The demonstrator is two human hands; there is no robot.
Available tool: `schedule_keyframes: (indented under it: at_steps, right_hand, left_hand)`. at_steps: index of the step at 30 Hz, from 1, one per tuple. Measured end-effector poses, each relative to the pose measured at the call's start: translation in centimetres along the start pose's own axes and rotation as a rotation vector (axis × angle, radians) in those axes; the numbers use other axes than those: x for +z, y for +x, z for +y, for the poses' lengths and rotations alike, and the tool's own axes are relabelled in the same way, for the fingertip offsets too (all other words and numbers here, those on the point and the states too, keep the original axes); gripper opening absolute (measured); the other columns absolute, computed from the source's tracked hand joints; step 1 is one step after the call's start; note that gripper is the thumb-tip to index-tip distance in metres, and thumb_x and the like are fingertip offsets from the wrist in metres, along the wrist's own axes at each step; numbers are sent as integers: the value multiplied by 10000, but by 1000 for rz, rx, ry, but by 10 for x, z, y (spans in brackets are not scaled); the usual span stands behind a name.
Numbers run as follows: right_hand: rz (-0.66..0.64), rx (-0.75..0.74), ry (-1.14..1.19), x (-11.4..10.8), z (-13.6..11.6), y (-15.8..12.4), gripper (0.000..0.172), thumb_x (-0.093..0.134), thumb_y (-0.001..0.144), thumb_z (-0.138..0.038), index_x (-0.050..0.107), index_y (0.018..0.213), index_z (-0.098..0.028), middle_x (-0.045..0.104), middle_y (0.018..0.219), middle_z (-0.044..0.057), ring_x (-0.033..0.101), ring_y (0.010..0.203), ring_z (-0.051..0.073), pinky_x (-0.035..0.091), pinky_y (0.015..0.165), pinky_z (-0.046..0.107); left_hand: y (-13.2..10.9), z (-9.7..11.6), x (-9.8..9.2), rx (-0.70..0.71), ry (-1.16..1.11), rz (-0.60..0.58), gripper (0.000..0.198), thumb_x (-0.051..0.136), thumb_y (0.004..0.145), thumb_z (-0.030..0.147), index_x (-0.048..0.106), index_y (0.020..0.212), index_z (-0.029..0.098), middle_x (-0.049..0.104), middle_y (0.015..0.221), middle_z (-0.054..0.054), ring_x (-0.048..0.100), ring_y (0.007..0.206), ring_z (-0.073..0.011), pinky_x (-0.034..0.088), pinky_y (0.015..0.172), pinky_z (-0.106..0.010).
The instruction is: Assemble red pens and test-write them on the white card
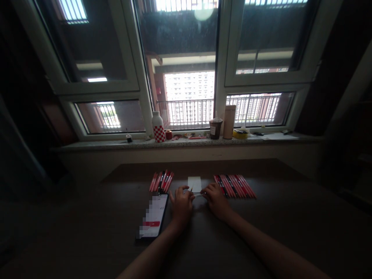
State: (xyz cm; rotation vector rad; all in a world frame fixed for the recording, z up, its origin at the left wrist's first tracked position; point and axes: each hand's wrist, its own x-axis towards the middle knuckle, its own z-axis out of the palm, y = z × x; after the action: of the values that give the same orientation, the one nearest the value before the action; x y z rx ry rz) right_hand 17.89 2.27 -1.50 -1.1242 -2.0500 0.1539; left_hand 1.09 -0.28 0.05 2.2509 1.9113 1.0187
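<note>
Both hands rest on a dark table (261, 232) and meet over a thin pen (197, 195). My left hand (181, 205) is curled, pinching one end of the pen. My right hand (216, 199) is curled on the other end. A small white paper (194, 183) lies just beyond the hands. A row of red pens (236, 186) lies beside my right hand. A smaller bunch of red pens (161, 181) lies beyond my left hand.
A phone (154, 220) with a lit screen lies left of my left hand. On the windowsill (95, 145) stand a red-checked white bottle (158, 127), a dark cup (215, 129), a tan tumbler (229, 121), a yellow dish (240, 134) and papers (279, 136).
</note>
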Motion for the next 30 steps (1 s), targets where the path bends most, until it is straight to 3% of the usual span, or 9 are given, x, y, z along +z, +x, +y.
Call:
schedule_keyframes:
  at_steps: [15,30]
  right_hand:
    - [-40,-25,-95,0,-6,-1,240,470,885,-108,656,973,-231,652,907,38,444,924,233,338,826,360]
    - [47,3,-64,3,-2,-1,213,494,877,-122,645,992,-219,621,936,63,439,998,248,359,892,389]
  left_hand:
    - [2,-4,6,7,-10,1,215,413,794,49,581,820,179,502,1164,-82,427,1150,-225,203,1060,-461]
    - [2,-2,1,24,-22,77,174,506,847,224,660,928,226,521,1139,-67,454,1129,-240,228,1044,-498]
